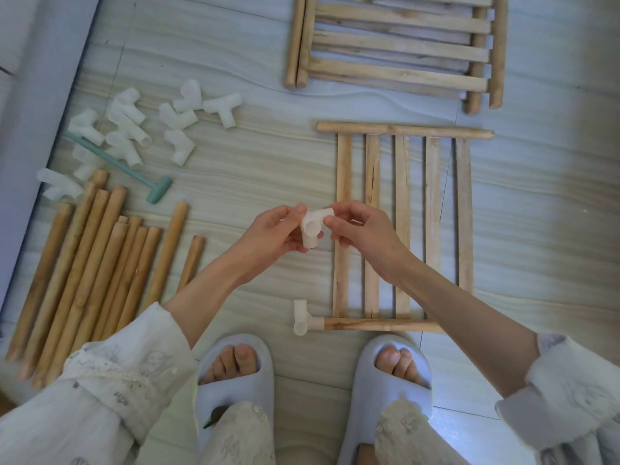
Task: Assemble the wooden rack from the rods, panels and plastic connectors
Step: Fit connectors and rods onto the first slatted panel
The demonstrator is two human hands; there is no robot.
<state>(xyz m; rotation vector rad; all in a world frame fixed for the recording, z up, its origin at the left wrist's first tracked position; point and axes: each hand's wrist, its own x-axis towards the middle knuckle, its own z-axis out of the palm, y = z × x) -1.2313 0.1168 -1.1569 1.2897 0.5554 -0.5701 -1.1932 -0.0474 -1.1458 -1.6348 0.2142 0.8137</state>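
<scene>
Above the slatted panel [402, 226], L hand [271, 234] & R hand [359, 229] both pinch one white connector [313, 229].

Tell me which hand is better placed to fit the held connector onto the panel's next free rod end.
Right, probably. Both hands, left hand and right hand, pinch the white plastic three-way connector, but the right already hovers over the slatted wooden panel.

Translucent white plastic connectors [134, 129]; pale tan wooden rods [84, 280]; mint-green mallet [124, 167]; lavender slippers [235, 391]; grey wood-grain floor [251, 162].
</scene>
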